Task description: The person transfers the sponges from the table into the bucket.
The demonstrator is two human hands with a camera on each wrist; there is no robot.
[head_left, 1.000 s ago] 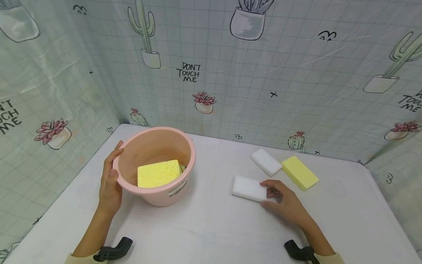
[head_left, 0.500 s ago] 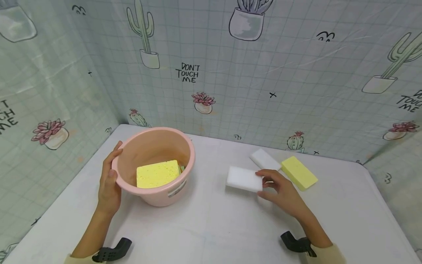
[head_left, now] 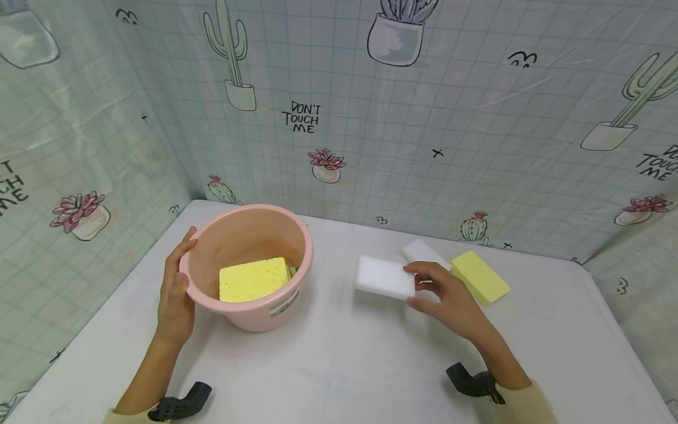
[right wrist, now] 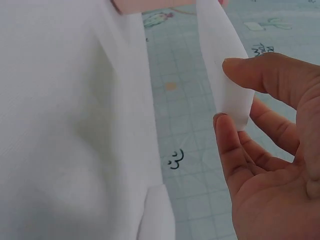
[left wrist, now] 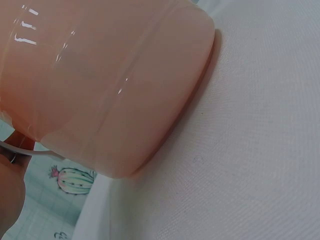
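Note:
My right hand (head_left: 450,297) pinches the right end of a white sponge block (head_left: 384,277), held above the table. In the right wrist view the thumb presses one face of the white sponge block (right wrist: 227,65), with fingers at its end and far side. My left hand (head_left: 177,294) grips the left rim of a pink plastic bucket (head_left: 249,227). A yellow sponge (head_left: 253,280) lies inside, with a bit of something green and orange beside it. Only part of the left hand (left wrist: 10,195) shows in the left wrist view, by the bucket's rim.
Behind the right hand, a second white sponge block (head_left: 424,253) and a pale yellow sponge (head_left: 479,277) lie on the white table (head_left: 360,365). A cactus-printed curtain (head_left: 381,129) hangs along the table's back and sides.
My right hand has lifted the white sponge block off the table and shifted it slightly left and away from me. The left hand and bucket have stayed in place.

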